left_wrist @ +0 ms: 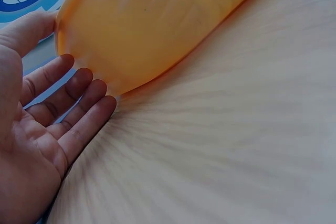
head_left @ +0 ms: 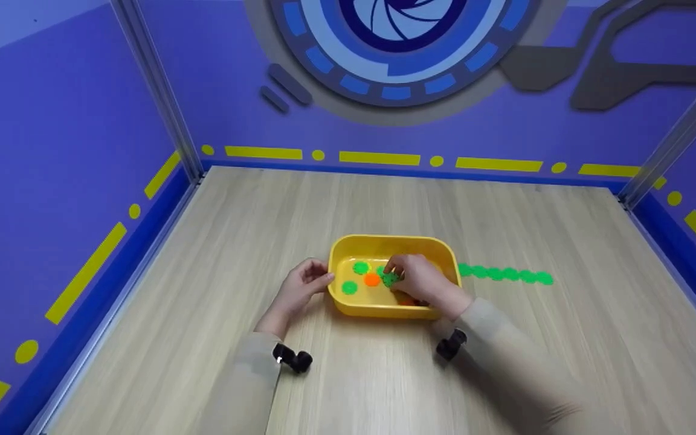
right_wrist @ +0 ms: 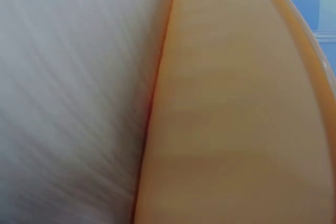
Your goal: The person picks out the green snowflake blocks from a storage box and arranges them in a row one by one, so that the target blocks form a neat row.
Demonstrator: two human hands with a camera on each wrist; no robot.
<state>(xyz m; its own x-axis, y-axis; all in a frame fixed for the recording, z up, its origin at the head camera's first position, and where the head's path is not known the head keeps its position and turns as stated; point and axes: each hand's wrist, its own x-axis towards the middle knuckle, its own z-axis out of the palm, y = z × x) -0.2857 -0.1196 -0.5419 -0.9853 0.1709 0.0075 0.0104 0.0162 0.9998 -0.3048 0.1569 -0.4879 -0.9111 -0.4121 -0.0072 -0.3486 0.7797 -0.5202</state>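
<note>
A yellow plastic tub stands on the table with green and orange notched discs scattered over its floor. My left hand holds the tub's left end, its thumb at the rim and its fingers against the outside wall, as the left wrist view shows too. Reaching over the front right rim, my right hand is inside the tub and pinches a green disc. Near it lie an orange disc and a green disc. The right wrist view shows only the tub's outer wall, with the hand hidden.
A straight row of green discs runs along the table from the tub's right side. Blue printed panels wall in the table at the back and both sides. Each wrist carries a small black camera.
</note>
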